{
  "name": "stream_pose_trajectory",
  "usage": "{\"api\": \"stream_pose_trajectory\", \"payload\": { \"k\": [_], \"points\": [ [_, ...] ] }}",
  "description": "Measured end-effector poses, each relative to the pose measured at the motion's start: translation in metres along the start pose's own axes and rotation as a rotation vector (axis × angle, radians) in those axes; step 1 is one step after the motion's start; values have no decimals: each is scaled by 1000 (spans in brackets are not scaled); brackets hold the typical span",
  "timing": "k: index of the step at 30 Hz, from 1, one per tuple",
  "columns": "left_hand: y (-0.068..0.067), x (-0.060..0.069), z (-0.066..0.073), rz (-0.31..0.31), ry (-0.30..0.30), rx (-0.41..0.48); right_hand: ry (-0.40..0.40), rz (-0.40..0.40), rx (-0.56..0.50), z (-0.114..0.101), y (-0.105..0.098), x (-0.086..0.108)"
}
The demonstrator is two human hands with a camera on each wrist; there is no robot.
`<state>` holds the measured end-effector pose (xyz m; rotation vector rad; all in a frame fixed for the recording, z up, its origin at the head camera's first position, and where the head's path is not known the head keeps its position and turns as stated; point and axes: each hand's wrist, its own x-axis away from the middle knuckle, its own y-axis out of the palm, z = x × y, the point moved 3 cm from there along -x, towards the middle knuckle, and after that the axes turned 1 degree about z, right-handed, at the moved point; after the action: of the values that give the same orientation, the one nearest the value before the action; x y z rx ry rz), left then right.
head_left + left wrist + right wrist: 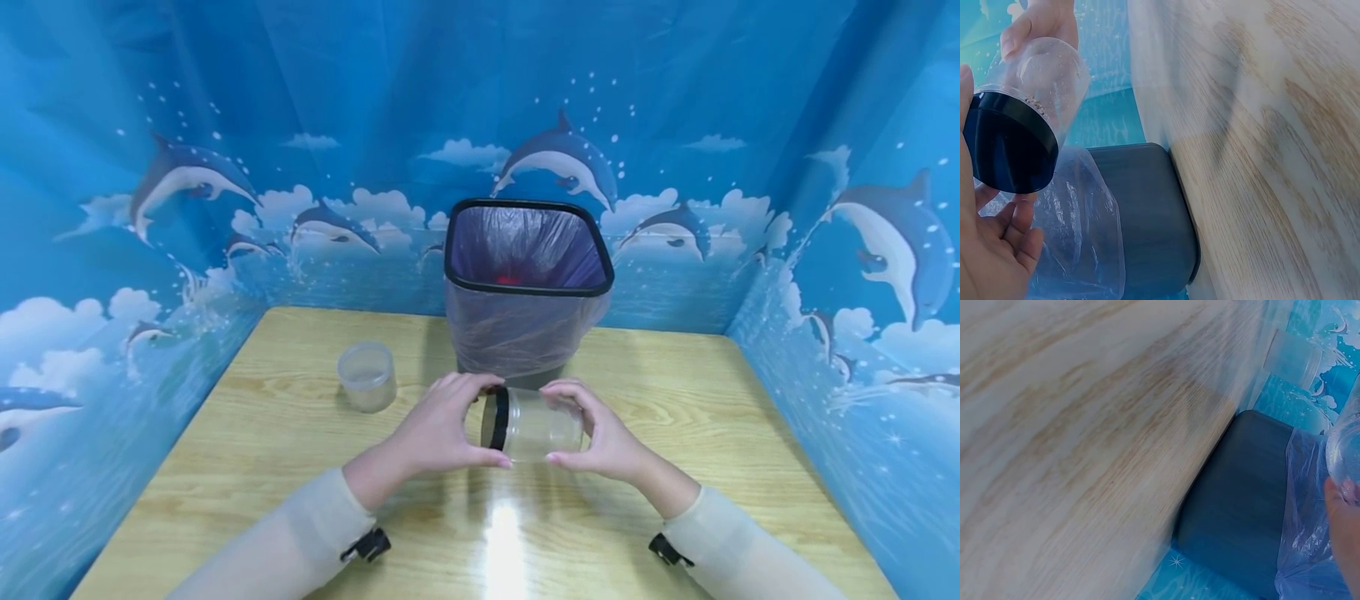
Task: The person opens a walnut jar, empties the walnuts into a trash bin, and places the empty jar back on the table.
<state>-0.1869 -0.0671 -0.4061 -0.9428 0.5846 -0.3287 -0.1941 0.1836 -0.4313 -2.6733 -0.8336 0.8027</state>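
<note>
A clear jar (542,425) with a black lid (501,419) lies sideways in the air, held between both hands. In the head view, my left hand (442,423) holds the lid end, thumb below and fingers above. My right hand (611,437) grips the clear base end in the same way. Close up in the left wrist view, the dark lid (1013,147) is in front of the left palm, and small pale specks show inside the jar just by it. Only the jar's rounded end (1346,450) and part of the right hand (1346,540) enter the right wrist view.
Just beyond the hands stands a bin (525,333) with a black rim and a translucent liner; something red shows inside it. To the left, a clear open cup (367,379) stands on the wooden table (300,467). Blue dolphin-print curtains (375,100) enclose the back and sides.
</note>
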Motion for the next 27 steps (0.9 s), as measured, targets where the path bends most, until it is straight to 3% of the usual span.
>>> {"api": "stream_pose_trajectory", "payload": {
  "k": [10, 19, 27],
  "points": [
    [-1, -1, 2, 19, 22, -16, 4, -5, 8, -1, 1, -2],
    [0, -2, 2, 3, 2, -34, 9, 1, 14, -1, 1, -3],
    [0, -1, 2, -19, -32, 25, 14, 15, 25, -1, 1, -1]
  ]
}}
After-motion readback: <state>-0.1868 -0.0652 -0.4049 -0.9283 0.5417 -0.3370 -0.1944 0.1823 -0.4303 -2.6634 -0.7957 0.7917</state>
